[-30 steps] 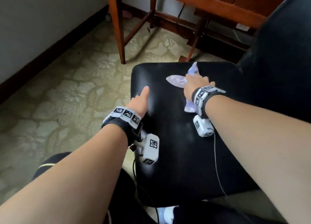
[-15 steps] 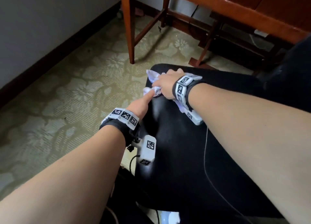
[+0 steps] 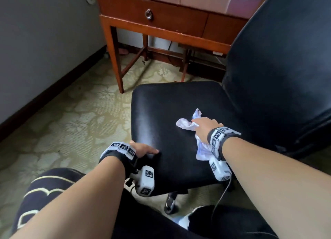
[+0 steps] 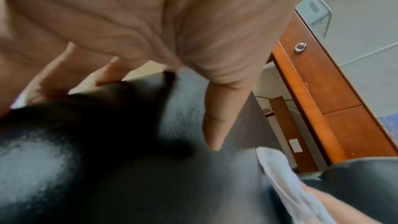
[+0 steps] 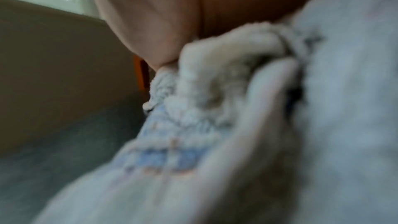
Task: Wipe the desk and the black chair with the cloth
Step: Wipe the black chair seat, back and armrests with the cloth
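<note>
Across the middle of the head view, the black padded leather chair (image 3: 161,116) fills the frame, its seat facing the camera and its tall back at the upper right. No brand or readable writing shows anywhere; the white wrist bands carry only square black-and-white marker patterns. Half a second ago the right hand (image 3: 203,129) pressed the crumpled white and pale-blue cloth (image 3: 186,124) at the seat's far left corner; now hand and cloth sit right of the seat's centre, nearer the chair back. That hand lies palm down on the cloth, fingers bunching it as far as the blurred right wrist view lets me judge. The left hand (image 3: 143,149), earlier pointing forward along the seat's left edge, now clasps the near left edge, thumb stretched flat on top and fingers curled over the side. At the top of the frame stands the reddish-brown wooden desk (image 3: 161,11), with a metal ring pull on its drawer.
</note>
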The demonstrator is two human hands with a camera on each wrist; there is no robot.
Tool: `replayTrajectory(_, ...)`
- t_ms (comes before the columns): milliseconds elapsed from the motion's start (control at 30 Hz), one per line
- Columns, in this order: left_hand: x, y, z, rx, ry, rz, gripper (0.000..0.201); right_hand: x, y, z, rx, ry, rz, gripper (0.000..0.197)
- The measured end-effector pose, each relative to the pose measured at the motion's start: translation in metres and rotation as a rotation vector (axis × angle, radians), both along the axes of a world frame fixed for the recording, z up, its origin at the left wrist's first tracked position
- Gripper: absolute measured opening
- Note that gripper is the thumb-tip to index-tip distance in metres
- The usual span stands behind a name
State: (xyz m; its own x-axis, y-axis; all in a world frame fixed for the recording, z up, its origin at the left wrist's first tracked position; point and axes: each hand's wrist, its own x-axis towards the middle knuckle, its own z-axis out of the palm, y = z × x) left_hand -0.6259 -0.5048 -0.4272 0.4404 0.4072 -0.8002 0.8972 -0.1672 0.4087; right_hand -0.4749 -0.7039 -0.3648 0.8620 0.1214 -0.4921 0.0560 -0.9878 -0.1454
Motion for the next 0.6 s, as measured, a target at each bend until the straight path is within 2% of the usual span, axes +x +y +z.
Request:
replayTrajectory(33,0.004,0.0,-0.007,0.012,-0.022,-0.003,0.1,-0.005,-0.014,0.004,0.04,-0.019,-0.015,0.035)
replayTrajectory(67,0.004,-0.004,-0.007,0.019,-0.034,-0.006,0.079,-0.008,-0.027,0.006,0.078,-0.033,0.01,0.026)
replayTrajectory(133,0.005,-0.013,0.0,0.031,-0.045,0.008,0.042,-0.015,-0.049,0.011,0.152,-0.021,0.024,0.028)
replayTrajectory(167,0.002,-0.019,0.014,0.051,-0.061,-0.01,0.036,-0.016,-0.058,0.012,0.216,0.002,-0.019,0.031)
replayTrajectory(200,0.0,-0.023,0.017,0.09,-0.096,-0.059,0.044,-0.021,-0.068,0.018,0.284,-0.001,-0.058,0.032)
replayTrajectory(300,-0.01,-0.05,0.03,0.112,-0.198,-0.082,0.115,-0.028,-0.092,0.039,0.379,-0.071,-0.085,0.036)
replayTrajectory(333,-0.012,-0.062,0.035,0.141,-0.162,-0.193,0.137,-0.03,-0.098,0.046,0.407,-0.084,-0.104,0.036)
replayTrajectory(367,-0.012,-0.076,0.039,0.204,-0.074,-0.351,0.147,-0.031,-0.101,0.052,0.419,-0.095,-0.111,0.036)
replayTrajectory(467,-0.011,-0.112,0.037,0.405,0.057,-0.6,0.156,-0.032,-0.107,0.061,0.455,-0.128,-0.113,0.03)
replayTrajectory(533,-0.016,-0.13,0.03,0.502,0.064,-0.698,0.161,-0.037,-0.105,0.06,0.471,-0.139,-0.116,0.024)
replayTrajectory(600,-0.023,-0.138,0.022,0.569,0.054,-0.723,0.166,-0.041,-0.1,0.057,0.448,-0.137,-0.086,0.02)
